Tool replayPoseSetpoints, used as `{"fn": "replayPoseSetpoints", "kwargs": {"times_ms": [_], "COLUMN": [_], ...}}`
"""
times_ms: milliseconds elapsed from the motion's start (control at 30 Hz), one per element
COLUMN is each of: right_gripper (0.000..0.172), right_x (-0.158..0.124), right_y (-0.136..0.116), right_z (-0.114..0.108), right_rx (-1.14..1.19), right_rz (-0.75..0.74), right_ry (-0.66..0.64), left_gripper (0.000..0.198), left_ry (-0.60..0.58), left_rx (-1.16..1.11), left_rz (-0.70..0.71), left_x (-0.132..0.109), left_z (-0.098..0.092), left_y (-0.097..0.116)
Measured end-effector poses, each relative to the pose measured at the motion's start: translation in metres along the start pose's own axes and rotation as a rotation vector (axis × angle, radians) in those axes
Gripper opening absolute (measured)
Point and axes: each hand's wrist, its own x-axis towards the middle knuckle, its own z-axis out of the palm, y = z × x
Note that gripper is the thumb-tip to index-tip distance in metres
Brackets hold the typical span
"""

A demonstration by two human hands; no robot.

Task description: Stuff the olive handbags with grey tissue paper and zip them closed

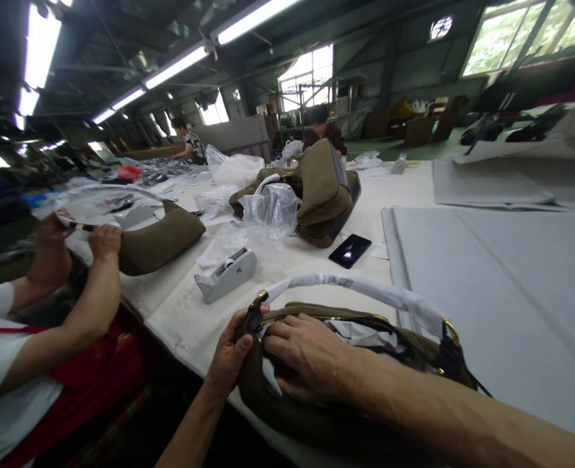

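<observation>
An olive-green handbag [311, 422] with a gold zipper lies at the table's front edge, its top unzipped. White wrapping covers its strap [356, 281], which arches behind the opening between gold rings. My left hand [231, 348] is closed on the bag's left end by the dark strap tab, thumb on the near side. My right hand [307, 354] reaches into the opening at the left, fingers bent and together, fingertips hidden inside. White paper [365, 335] shows within the bag beside that hand. What the right fingers hold, if anything, cannot be seen.
A grey tape dispenser [229, 273], a phone [350, 251] and clear plastic [272, 211] lie beyond the bag. Larger olive bags [324, 188] are piled behind. White sheets [492, 292] cover the right side. At left, a co-worker's hands [105, 242] hold another olive bag [163, 237].
</observation>
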Motion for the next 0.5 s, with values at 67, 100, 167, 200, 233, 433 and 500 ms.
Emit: {"fn": "replayPoseSetpoints", "kwargs": {"times_ms": [67,100,167,200,233,433,500], "right_gripper": [0.027,0.028,0.029,0.028,0.026,0.008,0.01], "right_x": [0.006,0.012,0.025,0.031,0.036,0.025,0.011], "right_y": [-0.004,-0.005,-0.007,-0.007,-0.006,0.003,0.005], "right_z": [0.009,0.014,0.022,0.025,0.025,-0.01,-0.023], "right_rx": [-0.036,-0.034,0.026,0.07,0.109,0.294,0.343], "right_rz": [0.058,0.095,0.211,0.28,0.344,0.336,0.252], "right_ry": [0.009,0.022,0.039,0.04,0.037,0.026,0.047], "left_gripper": [0.045,0.044,0.046,0.051,0.058,0.063,0.056], "left_ry": [0.039,0.067,0.13,0.148,0.15,0.085,0.1], "left_rx": [0.011,0.005,-0.042,-0.069,-0.08,0.009,-0.062], "left_rz": [0.023,0.031,0.044,0.048,0.054,-0.025,-0.075], "left_x": [-0.004,-0.006,-0.008,-0.009,-0.01,-0.006,-0.006], "left_z": [0.005,0.007,0.008,0.007,0.005,-0.003,-0.002], "left_y": [0.0,0.0,-0.003,-0.005,-0.007,-0.013,-0.013]}}
